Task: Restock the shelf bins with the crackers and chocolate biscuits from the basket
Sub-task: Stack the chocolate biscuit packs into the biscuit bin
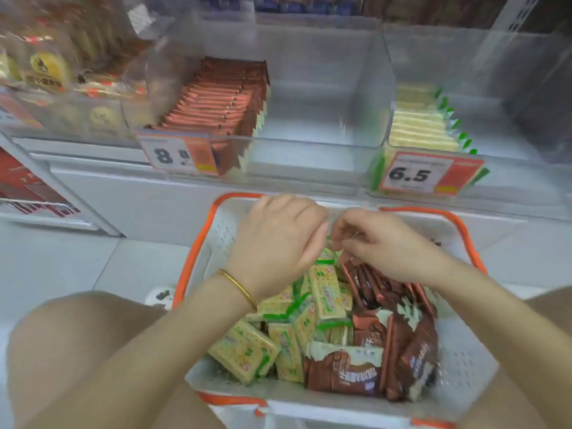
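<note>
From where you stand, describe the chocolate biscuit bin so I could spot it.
Find the white shelf above the orange-rimmed white plastic basket. The clear plastic bin left of centre holds upright brown packets behind a price tag starting with 8. Its right neighbour holds pale, green-edged crackers tagged 6.5.

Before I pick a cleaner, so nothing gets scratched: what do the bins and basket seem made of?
Bins: clear rigid plastic, glossy, possibly acrylic; the contents show through the walls. Basket: white moulded plastic, matte, with perforated walls and an orange rim.
</note>
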Demonstrator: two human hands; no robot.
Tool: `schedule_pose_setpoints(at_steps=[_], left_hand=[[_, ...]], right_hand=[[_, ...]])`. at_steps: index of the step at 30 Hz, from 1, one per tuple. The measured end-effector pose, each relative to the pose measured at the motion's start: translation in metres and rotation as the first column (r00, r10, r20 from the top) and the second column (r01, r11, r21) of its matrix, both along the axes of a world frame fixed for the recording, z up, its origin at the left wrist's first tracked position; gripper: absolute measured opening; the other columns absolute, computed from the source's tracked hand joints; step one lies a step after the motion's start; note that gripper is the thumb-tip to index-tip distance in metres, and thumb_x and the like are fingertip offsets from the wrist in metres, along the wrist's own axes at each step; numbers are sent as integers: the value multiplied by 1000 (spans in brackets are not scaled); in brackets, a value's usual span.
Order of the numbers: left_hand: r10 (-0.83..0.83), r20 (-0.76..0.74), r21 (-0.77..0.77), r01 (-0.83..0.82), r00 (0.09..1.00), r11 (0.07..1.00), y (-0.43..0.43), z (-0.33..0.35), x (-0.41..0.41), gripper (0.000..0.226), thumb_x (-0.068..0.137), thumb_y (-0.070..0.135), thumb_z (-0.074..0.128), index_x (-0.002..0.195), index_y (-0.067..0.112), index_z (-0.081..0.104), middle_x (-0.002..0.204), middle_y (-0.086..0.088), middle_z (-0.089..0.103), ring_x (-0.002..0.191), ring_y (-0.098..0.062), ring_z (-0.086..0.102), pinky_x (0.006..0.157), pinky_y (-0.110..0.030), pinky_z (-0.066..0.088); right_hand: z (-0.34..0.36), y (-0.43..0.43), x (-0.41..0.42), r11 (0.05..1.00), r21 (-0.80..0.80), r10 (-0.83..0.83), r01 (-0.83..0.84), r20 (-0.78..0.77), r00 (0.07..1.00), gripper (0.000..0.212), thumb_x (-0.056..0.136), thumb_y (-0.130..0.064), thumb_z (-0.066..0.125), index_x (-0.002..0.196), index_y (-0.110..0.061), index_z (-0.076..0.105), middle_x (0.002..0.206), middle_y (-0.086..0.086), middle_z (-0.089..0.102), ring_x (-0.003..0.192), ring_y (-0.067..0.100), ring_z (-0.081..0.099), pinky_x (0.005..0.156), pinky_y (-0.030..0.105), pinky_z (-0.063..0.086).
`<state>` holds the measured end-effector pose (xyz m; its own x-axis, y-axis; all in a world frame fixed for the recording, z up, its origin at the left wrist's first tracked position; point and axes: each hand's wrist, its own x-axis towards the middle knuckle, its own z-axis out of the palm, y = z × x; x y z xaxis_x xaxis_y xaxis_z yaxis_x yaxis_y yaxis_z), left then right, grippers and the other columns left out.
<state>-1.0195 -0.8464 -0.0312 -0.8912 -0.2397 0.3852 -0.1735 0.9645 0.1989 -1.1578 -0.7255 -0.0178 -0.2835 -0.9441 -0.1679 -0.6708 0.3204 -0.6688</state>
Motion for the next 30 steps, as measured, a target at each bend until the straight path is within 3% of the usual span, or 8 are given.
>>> schedule_pose_setpoints(at_steps=[3,6,11,14,20,22,25,30], left_hand=[[-122,245,155,85,962,984,22,-41,-11,42,89,36,29,95,15,65,89,-2,68,85,-26,62,73,-41,50],[-185,401,230,96,897,968,29,-72,-14,35,94,32,34,106,16,64,103,0,66,97,-21,60,78,-39,50],[-202,504,278,64,840,958,30,-96,-13,28,97,26,40,113,18,62,114,1,62,102,-17,59,83,-38,50],[-203,522,291,50,828,955,31,-100,-14,28,98,26,40,113,19,62,113,2,62,102,-16,58,83,-36,49],[-215,510,353,25,833,935,32,-97,-12,28,98,23,42,114,16,63,114,1,62,106,-15,56,87,-34,47],[-210,486,383,9,849,924,30,-93,-11,28,97,22,44,115,14,63,114,-1,63,106,-16,56,88,-33,46],[-189,469,423,-32,863,906,26,-88,-10,27,98,23,44,116,15,62,115,-1,62,106,-14,54,90,-31,44],[-170,485,450,-78,858,890,24,-86,-7,28,98,25,45,119,15,60,116,-2,60,100,-12,53,84,-22,39]], right_hand=[[-49,33,-3,958,270,110,-92,-52,993,14,90,-3,56,96,-14,63,87,-2,63,80,11,63,69,12,44],[-81,54,-3,889,412,235,-199,-37,971,17,91,-6,55,103,-7,67,100,2,68,94,14,63,80,19,45],[-117,58,3,797,546,378,-260,-114,919,23,93,-21,56,113,-10,62,108,5,64,98,21,58,73,27,41],[-139,57,18,728,608,470,-317,-107,876,38,89,-35,62,117,-9,58,109,8,62,100,27,58,77,34,49],[-150,55,23,749,575,491,-329,-148,859,39,82,-40,70,105,-11,58,99,3,59,93,26,56,69,32,43],[-144,54,16,770,550,453,-325,-112,884,30,81,-37,71,90,-15,54,82,-2,51,81,22,50,65,30,38],[-137,55,5,817,507,367,-273,-93,926,43,81,-35,71,65,-21,34,67,-5,39,71,20,41,62,32,33],[-136,55,-5,868,466,218,-170,-51,975,44,81,-31,73,63,-19,35,64,-4,40,63,16,39,58,31,31]])
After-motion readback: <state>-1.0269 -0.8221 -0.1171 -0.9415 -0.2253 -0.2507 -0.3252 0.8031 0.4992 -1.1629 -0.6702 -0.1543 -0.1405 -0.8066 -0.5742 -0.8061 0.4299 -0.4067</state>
